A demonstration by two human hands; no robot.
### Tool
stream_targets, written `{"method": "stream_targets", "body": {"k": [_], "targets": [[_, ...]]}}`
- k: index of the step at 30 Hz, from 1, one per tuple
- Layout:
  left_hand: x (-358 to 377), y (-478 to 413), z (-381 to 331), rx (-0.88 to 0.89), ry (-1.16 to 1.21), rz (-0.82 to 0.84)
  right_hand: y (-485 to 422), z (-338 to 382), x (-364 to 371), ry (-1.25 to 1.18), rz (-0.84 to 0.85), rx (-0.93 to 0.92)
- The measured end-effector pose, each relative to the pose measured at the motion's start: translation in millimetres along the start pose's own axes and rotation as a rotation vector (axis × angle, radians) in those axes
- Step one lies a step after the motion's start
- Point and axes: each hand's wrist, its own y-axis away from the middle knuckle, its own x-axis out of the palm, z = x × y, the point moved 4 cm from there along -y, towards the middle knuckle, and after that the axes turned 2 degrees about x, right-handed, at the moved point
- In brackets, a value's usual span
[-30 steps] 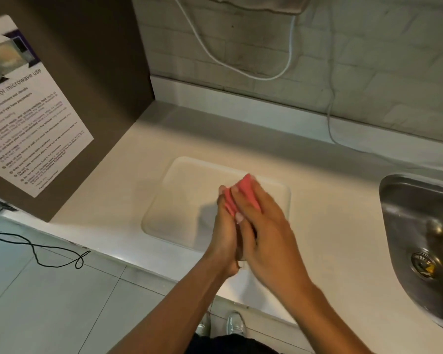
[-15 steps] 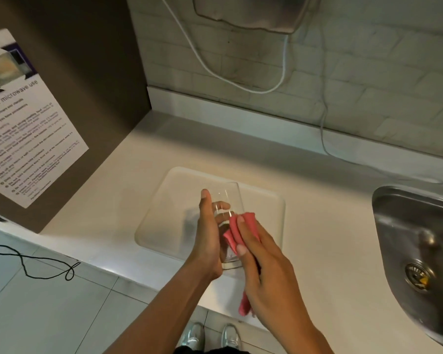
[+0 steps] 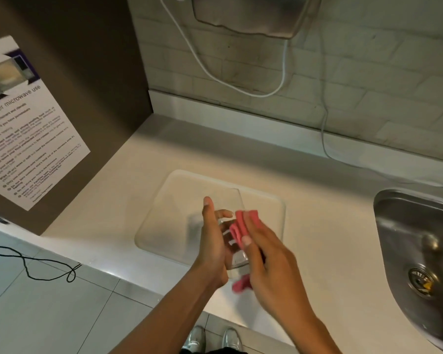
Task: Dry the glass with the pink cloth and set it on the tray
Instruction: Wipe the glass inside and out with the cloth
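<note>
The left hand [image 3: 212, 241] wraps its fingers round a clear drinking glass [image 3: 237, 261], held upright above the near edge of the translucent rectangular plastic tray [image 3: 169, 213], apparently not touching it. The right hand [image 3: 274, 267] pinches a folded pink cloth [image 3: 241, 226] against the glass's side. A steel sink [image 3: 420, 238] lies to the right.

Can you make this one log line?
left hand holds glass | right hand holds pink cloth against it | glass not on tray

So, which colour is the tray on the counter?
The tray is translucent, almost colourless; the head view shows it.
</note>
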Motion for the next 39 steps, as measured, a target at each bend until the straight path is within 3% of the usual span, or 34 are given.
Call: {"method": "stream_targets", "body": {"k": [7, 13, 17, 21, 25, 28, 33, 36, 39], "targets": [[-0.2, -1.7, -11.4, 0.021, -0.015, 0.007, 18.7, 6.6, 6.9, 0.213, -0.023, -0.164], [7.3, 3.7, -6.2, -0.021, -0.032, -0.017, -3.8, 0.6, -7.2, 0.046, -0.026, -0.02], [4.4, 1.1, -8.7, 0.012, -0.043, 0.025, 4.8, 12.1, 2.7, 0.212, -0.027, -0.153], [-5.4, -6.3, -17.7, 0.038, -0.015, -0.075, 29.2, -4.5, 4.2, 0.143, 0.001, -0.105], [9.2, 7.7, 2.3, -0.029, -0.064, 0.024, -11.3, 4.7, -5.7, 0.113, -0.041, -0.019], [9.1, 7.6, 0.0, -0.034, -0.062, 0.069, -3.5, 13.6, 1.6, 0.275, -0.038, -0.117], [-4.1, -2.2, -12.5, 0.03, -0.09, -0.079, 28.2, -6.2, 3.2, 0.134, 0.002, -0.089], [5.0, 7.3, 6.4, -0.028, -0.068, 0.004, -7.7, -1.6, -7.2, 0.099, -0.03, -0.008], [10.8, 13.8, 10.8, -0.04, -0.016, 0.082, -21.5, 14.9, -6.5, 0.211, -0.049, -0.069]]}}
